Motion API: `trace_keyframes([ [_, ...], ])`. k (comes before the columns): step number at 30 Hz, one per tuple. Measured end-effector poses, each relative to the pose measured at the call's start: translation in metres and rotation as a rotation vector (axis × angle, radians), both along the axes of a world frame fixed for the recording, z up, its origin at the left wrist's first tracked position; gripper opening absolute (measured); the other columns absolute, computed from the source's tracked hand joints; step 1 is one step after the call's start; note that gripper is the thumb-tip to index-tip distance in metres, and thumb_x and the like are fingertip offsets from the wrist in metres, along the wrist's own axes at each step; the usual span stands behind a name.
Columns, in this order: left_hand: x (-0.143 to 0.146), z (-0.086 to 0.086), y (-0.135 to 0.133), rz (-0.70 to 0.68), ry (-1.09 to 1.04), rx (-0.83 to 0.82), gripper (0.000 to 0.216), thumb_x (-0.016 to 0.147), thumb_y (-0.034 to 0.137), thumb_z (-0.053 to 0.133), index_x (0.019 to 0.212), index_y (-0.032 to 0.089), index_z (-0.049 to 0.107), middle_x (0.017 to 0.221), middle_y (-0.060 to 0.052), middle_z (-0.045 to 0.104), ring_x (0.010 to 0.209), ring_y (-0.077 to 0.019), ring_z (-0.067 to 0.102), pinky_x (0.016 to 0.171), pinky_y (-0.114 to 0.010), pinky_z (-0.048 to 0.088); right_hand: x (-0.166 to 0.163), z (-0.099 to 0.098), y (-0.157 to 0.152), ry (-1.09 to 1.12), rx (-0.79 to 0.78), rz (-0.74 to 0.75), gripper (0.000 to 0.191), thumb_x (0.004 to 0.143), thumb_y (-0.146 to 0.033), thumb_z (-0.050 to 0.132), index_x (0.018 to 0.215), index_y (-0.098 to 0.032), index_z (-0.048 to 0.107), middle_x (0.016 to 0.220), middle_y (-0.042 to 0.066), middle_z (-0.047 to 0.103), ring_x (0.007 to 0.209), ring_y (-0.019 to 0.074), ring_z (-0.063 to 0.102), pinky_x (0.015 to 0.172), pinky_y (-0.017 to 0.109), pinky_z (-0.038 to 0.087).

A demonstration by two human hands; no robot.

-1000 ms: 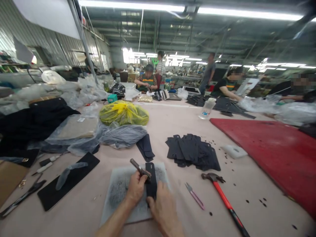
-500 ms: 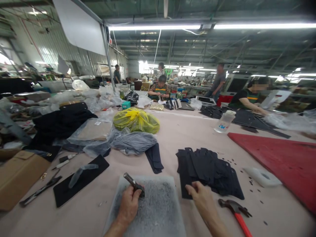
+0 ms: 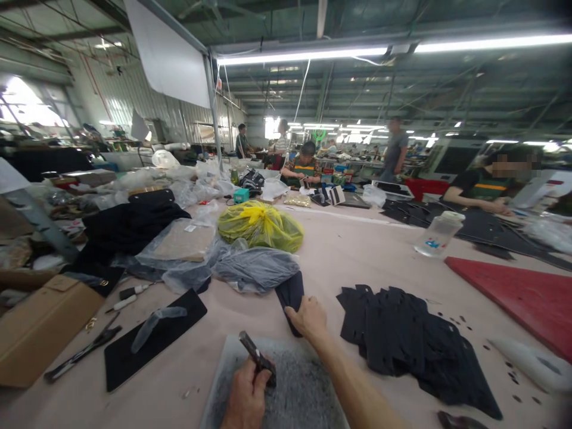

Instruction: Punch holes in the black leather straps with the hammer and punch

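My left hand (image 3: 245, 396) is closed around a short metal punch (image 3: 249, 345), tilted over the scuffed whitish cutting board (image 3: 304, 372). Beyond the board, my right hand (image 3: 310, 316) has its fingers bent onto the dark navy fabric pieces (image 3: 292, 289), which lie beside the grey plastic-wrapped bundle (image 3: 257, 268). Its thumb is at their left edge; the fingertips are partly hidden. To the right spreads an overlapping pile of dark cut pieces (image 3: 397, 333) with notched ends. Part of a hammer head (image 3: 458, 420) shows at the bottom edge.
A yellow mesh-like bag (image 3: 261, 226), a clear bottle (image 3: 440, 233) and a red board (image 3: 518, 292) stand or lie farther back. On the left are a black panel (image 3: 156, 339), a cardboard box (image 3: 49, 333) and a dark tool (image 3: 83, 348). Co-workers sit across the table.
My right hand has moved from the dark pile leftward and away from me to the pieces by the grey bundle. My left hand still grips the punch. The view has shifted left.
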State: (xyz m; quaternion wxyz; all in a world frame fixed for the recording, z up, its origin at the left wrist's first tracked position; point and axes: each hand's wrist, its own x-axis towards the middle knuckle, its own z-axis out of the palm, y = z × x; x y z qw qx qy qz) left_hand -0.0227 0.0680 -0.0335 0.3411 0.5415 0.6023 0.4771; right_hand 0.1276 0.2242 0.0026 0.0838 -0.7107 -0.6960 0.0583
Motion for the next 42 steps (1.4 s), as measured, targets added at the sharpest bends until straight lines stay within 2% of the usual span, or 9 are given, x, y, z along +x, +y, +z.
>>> trace_keyframes([
  [6, -0.002, -0.014, 0.003, 0.002, -0.004, 0.011, 0.023, 0.083, 0.031, 0.049, 0.086, 0.020, 0.069, 0.080, -0.009, 0.072, 0.076, -0.0250, 0.067, 0.072, -0.032, 0.052, -0.004, -0.010, 0.019, -0.037, -0.064, -0.023, 0.031, 0.091, -0.042, 0.059, 0.107, -0.015, 0.061, 0.112, 0.007, 0.062, 0.102, 0.0215, 0.059, 0.091, 0.045, 0.048],
  [15, -0.001, 0.006, 0.000, -0.001, -0.035, -0.025, 0.020, 0.084, 0.027, 0.049, 0.087, 0.018, 0.067, 0.081, -0.008, 0.072, 0.077, -0.0240, 0.067, 0.074, -0.033, 0.051, 0.050, 0.011, -0.006, 0.132, -0.119, -0.100, 0.023, 0.094, -0.036, 0.056, 0.100, -0.014, 0.062, 0.100, 0.006, 0.065, 0.092, 0.0183, 0.063, 0.085, 0.040, 0.051],
  [19, -0.002, 0.007, 0.001, 0.004, -0.025, -0.044, 0.020, 0.083, 0.026, 0.048, 0.086, 0.018, 0.067, 0.079, -0.007, 0.072, 0.075, -0.0244, 0.067, 0.072, -0.033, 0.051, 0.077, 0.029, -0.050, 0.337, -0.152, -0.088, 0.025, 0.093, -0.023, 0.039, 0.082, -0.016, 0.061, 0.075, 0.004, 0.066, 0.069, 0.0148, 0.065, 0.069, 0.027, 0.050],
  [22, -0.002, 0.007, 0.001, 0.009, -0.032, -0.049, 0.020, 0.082, 0.026, 0.049, 0.086, 0.018, 0.067, 0.080, -0.007, 0.072, 0.076, -0.0245, 0.067, 0.072, -0.033, 0.051, 0.087, 0.032, -0.105, 0.506, -0.200, -0.057, 0.031, 0.090, -0.028, 0.030, 0.078, -0.018, 0.057, 0.065, 0.000, 0.064, 0.055, 0.0132, 0.063, 0.055, 0.022, 0.046],
  [27, -0.003, 0.006, 0.001, 0.023, -0.023, -0.052, 0.021, 0.083, 0.027, 0.049, 0.087, 0.017, 0.067, 0.081, -0.007, 0.072, 0.078, -0.0237, 0.067, 0.075, -0.033, 0.050, 0.107, 0.014, -0.205, 0.728, -0.349, -0.040, 0.039, 0.090, -0.048, 0.032, 0.080, -0.021, 0.059, 0.049, -0.003, 0.057, 0.050, 0.0155, 0.058, 0.054, 0.024, 0.044],
  [30, -0.004, 0.004, 0.001, 0.011, -0.031, -0.043, 0.020, 0.083, 0.025, 0.049, 0.089, 0.017, 0.067, 0.084, -0.006, 0.072, 0.080, -0.0223, 0.067, 0.076, -0.031, 0.050, 0.131, 0.013, -0.235, 0.677, -0.388, 0.052, 0.040, 0.091, -0.051, 0.035, 0.091, -0.023, 0.063, 0.058, -0.001, 0.061, 0.058, 0.0172, 0.060, 0.061, 0.027, 0.045],
  [35, -0.004, 0.000, 0.002, 0.009, -0.003, -0.047, 0.021, 0.084, 0.026, 0.049, 0.091, 0.016, 0.067, 0.085, -0.006, 0.071, 0.082, -0.0218, 0.066, 0.079, -0.031, 0.050, 0.144, 0.039, -0.203, 0.408, -0.292, 0.317, 0.035, 0.094, -0.037, 0.033, 0.088, -0.025, 0.066, 0.084, 0.003, 0.066, 0.078, 0.0196, 0.062, 0.072, 0.030, 0.044],
  [38, -0.004, 0.001, 0.002, 0.012, -0.015, -0.036, 0.021, 0.084, 0.026, 0.049, 0.091, 0.017, 0.067, 0.086, -0.006, 0.072, 0.084, -0.0217, 0.067, 0.080, -0.031, 0.050, 0.117, 0.048, -0.159, 0.379, -0.217, 0.487, 0.031, 0.092, -0.024, 0.034, 0.086, -0.023, 0.065, 0.086, 0.002, 0.066, 0.081, 0.0172, 0.062, 0.073, 0.026, 0.044],
  [42, -0.004, 0.004, 0.002, 0.021, 0.012, -0.034, 0.021, 0.084, 0.024, 0.049, 0.092, 0.018, 0.067, 0.086, -0.006, 0.073, 0.083, -0.0213, 0.068, 0.079, -0.030, 0.050, 0.065, 0.035, -0.111, 0.397, -0.148, 0.542, 0.023, 0.089, -0.018, 0.044, 0.098, -0.021, 0.065, 0.096, 0.001, 0.069, 0.092, 0.0157, 0.062, 0.083, 0.024, 0.043],
])
